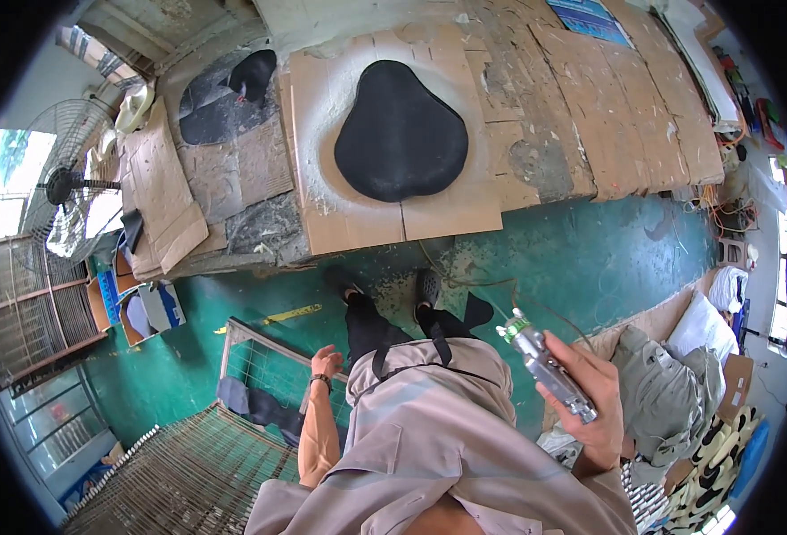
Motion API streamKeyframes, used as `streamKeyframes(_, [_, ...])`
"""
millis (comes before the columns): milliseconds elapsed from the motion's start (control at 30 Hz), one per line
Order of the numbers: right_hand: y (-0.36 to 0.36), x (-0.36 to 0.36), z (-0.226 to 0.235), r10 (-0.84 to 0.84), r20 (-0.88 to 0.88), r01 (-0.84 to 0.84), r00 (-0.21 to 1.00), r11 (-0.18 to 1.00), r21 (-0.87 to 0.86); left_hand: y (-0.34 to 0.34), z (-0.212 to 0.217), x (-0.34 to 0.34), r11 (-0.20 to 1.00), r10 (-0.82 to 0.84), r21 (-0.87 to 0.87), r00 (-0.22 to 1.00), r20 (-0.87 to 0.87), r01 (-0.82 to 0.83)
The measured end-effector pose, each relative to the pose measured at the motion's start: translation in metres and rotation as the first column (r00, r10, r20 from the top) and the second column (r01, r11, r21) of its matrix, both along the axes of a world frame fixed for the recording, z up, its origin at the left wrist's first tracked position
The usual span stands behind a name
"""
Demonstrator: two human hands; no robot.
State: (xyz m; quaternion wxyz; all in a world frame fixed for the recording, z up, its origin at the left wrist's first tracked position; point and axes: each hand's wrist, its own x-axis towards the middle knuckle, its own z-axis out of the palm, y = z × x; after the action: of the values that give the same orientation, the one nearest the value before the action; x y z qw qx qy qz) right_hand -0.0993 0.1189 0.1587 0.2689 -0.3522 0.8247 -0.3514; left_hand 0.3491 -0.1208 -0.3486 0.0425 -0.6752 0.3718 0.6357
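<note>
Silver metal spray gun with a green ring, likely rigid, fairly heavy and best gripped round its body, sat wrapped in the right hand, off the brown cardboard-covered counter's near edge, while the left hand hung half-curled and empty.

Open air leads from centre up to the matte black, rounded-triangular pad; a brownish metal-wire rack obstructs lower left.

No lettering is reading legibly; blurred print is showing on the blue sheet, and unreadable white marks are showing on the blue carton.
</note>
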Motion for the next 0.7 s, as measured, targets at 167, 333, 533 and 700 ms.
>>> streamKeyframes(167, [-0.035,-0.011,-0.013,0.091,-0.037,-0.095,0.995,0.987,-0.132,0.018,0.006,0.007,0.995,0.098,0.031,0.995,0.036,-0.099])
streamKeyframes(333, [-0.054,-0.027,-0.021,0.002,-0.146,-0.026,0.989,0.986,-0.165,0.025,0.013,0.013,0.984,0.172,0.051,0.985,0.027,-0.173])
streamKeyframes(533, [-0.063,-0.038,-0.025,-0.116,-0.252,0.044,0.961,0.961,-0.275,0.027,0.017,0.013,0.978,0.204,0.035,0.979,0.009,-0.204])
streamKeyframes(700, [-0.041,-0.036,-0.021,-0.153,-0.253,0.103,0.955,0.974,-0.2,0.009,0.014,-0.002,0.992,0.124,0.037,0.992,0.022,-0.124])
